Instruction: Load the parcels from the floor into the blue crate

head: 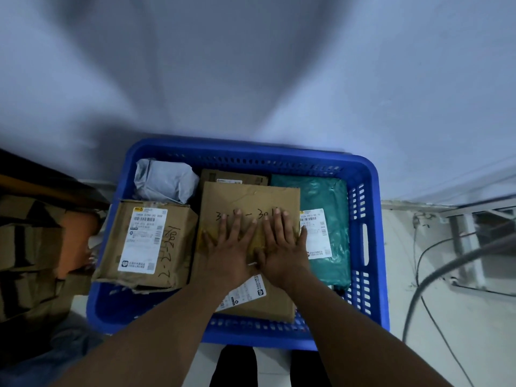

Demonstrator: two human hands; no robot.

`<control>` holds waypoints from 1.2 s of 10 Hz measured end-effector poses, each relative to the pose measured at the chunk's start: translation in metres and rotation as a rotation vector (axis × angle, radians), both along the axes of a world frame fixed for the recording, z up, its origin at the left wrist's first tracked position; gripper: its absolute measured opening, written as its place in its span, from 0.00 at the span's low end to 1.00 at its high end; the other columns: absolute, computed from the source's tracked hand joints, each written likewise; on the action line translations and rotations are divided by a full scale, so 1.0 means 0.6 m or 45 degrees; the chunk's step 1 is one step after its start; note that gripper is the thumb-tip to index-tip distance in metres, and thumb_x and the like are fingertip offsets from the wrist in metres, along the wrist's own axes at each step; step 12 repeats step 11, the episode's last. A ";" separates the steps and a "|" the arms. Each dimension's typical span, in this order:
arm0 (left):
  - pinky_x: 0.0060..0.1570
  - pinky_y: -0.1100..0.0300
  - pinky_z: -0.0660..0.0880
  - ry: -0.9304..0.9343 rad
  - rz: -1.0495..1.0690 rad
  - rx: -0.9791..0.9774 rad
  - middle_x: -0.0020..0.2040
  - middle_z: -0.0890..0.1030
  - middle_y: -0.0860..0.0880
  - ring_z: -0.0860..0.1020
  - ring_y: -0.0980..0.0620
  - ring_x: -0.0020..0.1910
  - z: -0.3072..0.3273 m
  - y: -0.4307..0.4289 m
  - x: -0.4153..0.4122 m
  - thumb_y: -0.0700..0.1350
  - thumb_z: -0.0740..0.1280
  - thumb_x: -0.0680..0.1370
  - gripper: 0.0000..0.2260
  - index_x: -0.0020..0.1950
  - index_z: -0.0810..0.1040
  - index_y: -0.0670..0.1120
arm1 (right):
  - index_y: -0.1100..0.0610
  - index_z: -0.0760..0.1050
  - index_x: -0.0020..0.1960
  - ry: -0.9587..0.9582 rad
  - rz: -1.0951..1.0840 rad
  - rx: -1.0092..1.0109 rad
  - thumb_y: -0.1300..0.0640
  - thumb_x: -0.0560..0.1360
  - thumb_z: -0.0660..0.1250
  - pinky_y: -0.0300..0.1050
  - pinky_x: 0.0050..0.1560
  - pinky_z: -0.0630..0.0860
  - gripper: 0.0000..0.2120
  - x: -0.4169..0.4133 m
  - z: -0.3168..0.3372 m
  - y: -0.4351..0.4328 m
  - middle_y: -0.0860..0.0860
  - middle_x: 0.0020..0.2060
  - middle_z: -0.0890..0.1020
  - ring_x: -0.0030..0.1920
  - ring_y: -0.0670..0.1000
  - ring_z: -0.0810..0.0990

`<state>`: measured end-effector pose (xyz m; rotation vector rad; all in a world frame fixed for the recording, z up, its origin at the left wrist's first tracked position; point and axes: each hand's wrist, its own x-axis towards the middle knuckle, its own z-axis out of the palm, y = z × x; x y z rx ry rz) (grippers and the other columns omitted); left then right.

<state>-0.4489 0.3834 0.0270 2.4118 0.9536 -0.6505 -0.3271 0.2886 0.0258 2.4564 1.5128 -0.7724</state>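
The handwritten marking on the flat cardboard parcel is partly covered by fingertips, and its label is half hidden under the wrists. A smaller box behind it shows only one edge. The parcel lies mid-crate in the blue crate. The left hand and right hand rest palm-down on it, side by side, fingers straight and slightly spread.
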 end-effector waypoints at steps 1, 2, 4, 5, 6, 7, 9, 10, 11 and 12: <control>0.74 0.28 0.40 -0.041 0.014 0.013 0.78 0.24 0.48 0.27 0.42 0.78 0.006 -0.003 -0.010 0.75 0.62 0.70 0.53 0.79 0.29 0.60 | 0.51 0.45 0.82 -0.104 0.033 0.156 0.40 0.82 0.48 0.69 0.75 0.36 0.33 -0.007 0.009 -0.018 0.56 0.81 0.40 0.80 0.58 0.35; 0.73 0.30 0.35 0.055 -0.022 -0.060 0.75 0.19 0.48 0.22 0.43 0.75 0.000 -0.009 -0.043 0.83 0.59 0.60 0.62 0.77 0.24 0.58 | 0.52 0.53 0.82 -0.101 0.055 0.183 0.39 0.82 0.48 0.70 0.76 0.46 0.32 -0.019 -0.008 -0.063 0.57 0.82 0.48 0.81 0.59 0.43; 0.72 0.32 0.30 0.145 -0.130 -0.078 0.72 0.16 0.46 0.20 0.43 0.73 -0.015 -0.003 -0.077 0.81 0.64 0.60 0.66 0.75 0.21 0.54 | 0.52 0.32 0.80 0.020 0.074 -0.042 0.34 0.81 0.39 0.71 0.75 0.38 0.36 -0.016 -0.019 -0.062 0.56 0.78 0.29 0.77 0.57 0.27; 0.72 0.32 0.30 0.128 -0.107 -0.033 0.72 0.16 0.46 0.20 0.43 0.73 -0.003 -0.004 -0.071 0.80 0.66 0.61 0.66 0.75 0.21 0.54 | 0.52 0.32 0.80 -0.002 0.057 -0.064 0.34 0.81 0.40 0.68 0.75 0.34 0.36 -0.019 0.003 -0.055 0.55 0.77 0.27 0.77 0.57 0.25; 0.75 0.30 0.36 0.053 -0.085 0.083 0.75 0.19 0.44 0.24 0.42 0.76 0.007 -0.022 -0.076 0.77 0.65 0.66 0.62 0.78 0.25 0.52 | 0.50 0.44 0.82 -0.052 -0.027 0.150 0.38 0.83 0.45 0.66 0.76 0.36 0.32 -0.033 0.015 -0.071 0.55 0.81 0.37 0.80 0.57 0.33; 0.77 0.33 0.46 0.070 -0.072 0.008 0.76 0.22 0.48 0.29 0.45 0.78 -0.002 -0.038 -0.083 0.74 0.64 0.71 0.56 0.79 0.26 0.53 | 0.49 0.43 0.82 -0.023 -0.023 0.123 0.38 0.81 0.45 0.69 0.76 0.45 0.33 -0.037 0.006 -0.098 0.55 0.80 0.36 0.80 0.57 0.32; 0.76 0.36 0.51 0.139 -0.067 -0.060 0.82 0.32 0.48 0.36 0.44 0.81 0.018 -0.025 -0.063 0.71 0.68 0.71 0.56 0.81 0.33 0.52 | 0.48 0.31 0.80 0.021 0.093 -0.148 0.33 0.80 0.44 0.70 0.76 0.41 0.38 -0.015 0.013 -0.088 0.54 0.77 0.26 0.77 0.56 0.26; 0.75 0.35 0.53 0.177 -0.078 -0.066 0.82 0.34 0.48 0.37 0.44 0.82 0.035 -0.026 -0.059 0.67 0.72 0.71 0.56 0.82 0.36 0.51 | 0.48 0.38 0.82 0.142 0.000 -0.178 0.35 0.80 0.49 0.68 0.76 0.40 0.37 -0.016 0.048 -0.075 0.53 0.79 0.31 0.79 0.55 0.29; 0.76 0.35 0.55 0.128 -0.069 0.016 0.83 0.42 0.46 0.42 0.43 0.82 0.062 -0.031 -0.063 0.66 0.72 0.72 0.51 0.82 0.45 0.51 | 0.48 0.46 0.81 0.174 -0.119 0.001 0.40 0.81 0.54 0.63 0.78 0.42 0.33 -0.014 0.097 -0.080 0.51 0.82 0.42 0.81 0.53 0.38; 0.76 0.35 0.55 0.128 -0.069 0.016 0.83 0.42 0.46 0.42 0.43 0.82 0.062 -0.031 -0.063 0.66 0.72 0.72 0.51 0.82 0.45 0.51 | 0.48 0.46 0.81 0.174 -0.119 0.001 0.40 0.81 0.54 0.63 0.78 0.42 0.33 -0.014 0.097 -0.080 0.51 0.82 0.42 0.81 0.53 0.38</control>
